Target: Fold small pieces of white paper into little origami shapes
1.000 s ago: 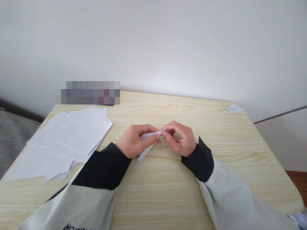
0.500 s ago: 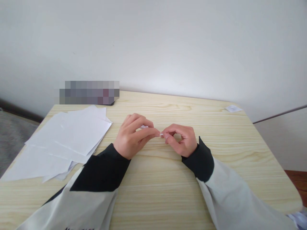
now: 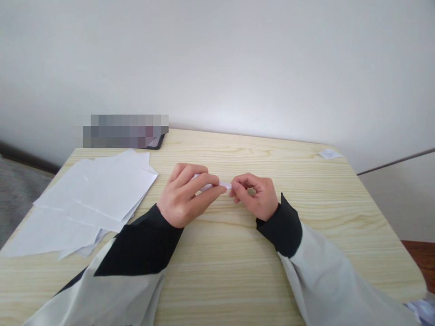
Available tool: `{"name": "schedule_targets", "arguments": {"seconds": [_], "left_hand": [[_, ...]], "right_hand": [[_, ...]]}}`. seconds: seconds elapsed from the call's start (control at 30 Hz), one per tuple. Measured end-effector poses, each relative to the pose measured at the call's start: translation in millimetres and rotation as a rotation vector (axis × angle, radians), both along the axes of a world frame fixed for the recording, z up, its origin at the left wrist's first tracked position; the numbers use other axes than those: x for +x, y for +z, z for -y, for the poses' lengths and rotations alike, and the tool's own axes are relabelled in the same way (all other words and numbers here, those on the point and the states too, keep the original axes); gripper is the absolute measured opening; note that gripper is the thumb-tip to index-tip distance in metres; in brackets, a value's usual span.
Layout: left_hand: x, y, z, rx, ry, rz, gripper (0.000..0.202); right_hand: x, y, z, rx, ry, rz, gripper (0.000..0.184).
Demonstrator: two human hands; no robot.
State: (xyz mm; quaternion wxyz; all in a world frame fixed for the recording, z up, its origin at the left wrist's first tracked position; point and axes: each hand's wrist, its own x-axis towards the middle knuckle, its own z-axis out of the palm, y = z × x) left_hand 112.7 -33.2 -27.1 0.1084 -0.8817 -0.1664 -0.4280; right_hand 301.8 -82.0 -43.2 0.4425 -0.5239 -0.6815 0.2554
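Observation:
A small piece of white paper, narrow and seemingly folded, spans the gap between my hands above the middle of the table. My left hand pinches it between thumb and fingers, covering much of it. At its right end, the thumb and fingertips of my right hand are closed on it. How the paper is folded is hard to make out behind the fingers.
Several loose white sheets lie overlapping on the left of the wooden table. A dark-edged object, mostly blurred out, sits at the back left. A small folded white paper lies at the back right corner, near the wall.
My left hand has shifted slightly left and its fingers have curled more, so more of the white paper shows between the hands. My right hand has barely moved.

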Motion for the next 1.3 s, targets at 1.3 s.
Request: {"name": "schedule_targets", "arguments": {"seconds": [1.3], "left_hand": [[-3.5, -8.8, -6.5, 0.008, -0.017, -0.038, 0.012]], "right_hand": [[1.7, -2.7, -2.3, 0.051, 0.132, 0.121, 0.008]]}}
